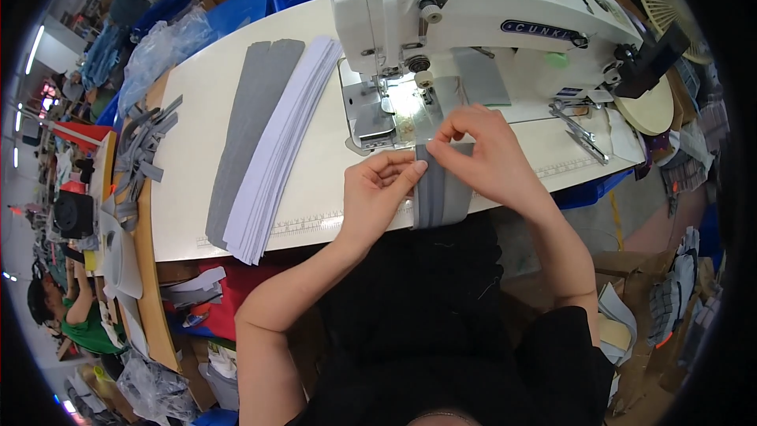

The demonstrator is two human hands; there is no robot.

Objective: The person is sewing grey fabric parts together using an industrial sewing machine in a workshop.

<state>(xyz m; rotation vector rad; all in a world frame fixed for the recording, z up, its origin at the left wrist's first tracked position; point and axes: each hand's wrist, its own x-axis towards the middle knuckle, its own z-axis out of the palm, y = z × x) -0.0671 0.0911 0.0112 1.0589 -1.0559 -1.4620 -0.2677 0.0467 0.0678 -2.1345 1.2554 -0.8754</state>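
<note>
Your white-topped, wood-edged bench [185, 197], slim white tube lights [35, 49] far to your left, grey floor [643, 217] below your right, pale round caged fan [670, 4] beyond

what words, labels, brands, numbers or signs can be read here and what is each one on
White sewing machine: pale lettering on a long dark nameplate; readable, but I don't copy out brand names.
Left ruler strip on the table: markings too small to read.
Right ruler strip: also too small.
I can make out no other text.
</note>
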